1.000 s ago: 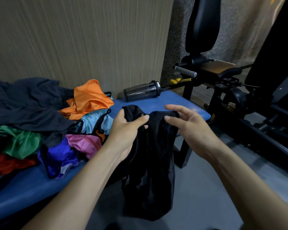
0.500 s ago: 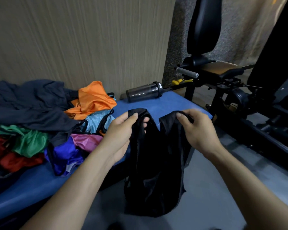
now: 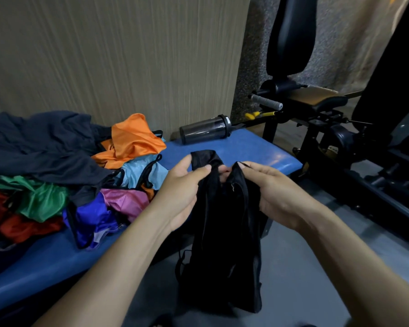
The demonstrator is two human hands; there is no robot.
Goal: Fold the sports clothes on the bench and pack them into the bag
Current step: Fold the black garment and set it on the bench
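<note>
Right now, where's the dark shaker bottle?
In the head view the shaker bottle lies on its side at the far end of the blue bench, against the wall, right of the orange garment and beyond both hands.

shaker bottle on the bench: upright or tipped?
Tipped. The shaker bottle lies on its side at the far end of the blue bench, by the wall, lid end pointing right. Contents: cannot tell.

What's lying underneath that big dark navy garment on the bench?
Under the navy garment, edges of green cloth, an orange top and a light blue top stick out. How far they run beneath, or what else lies there, is covered.
</note>
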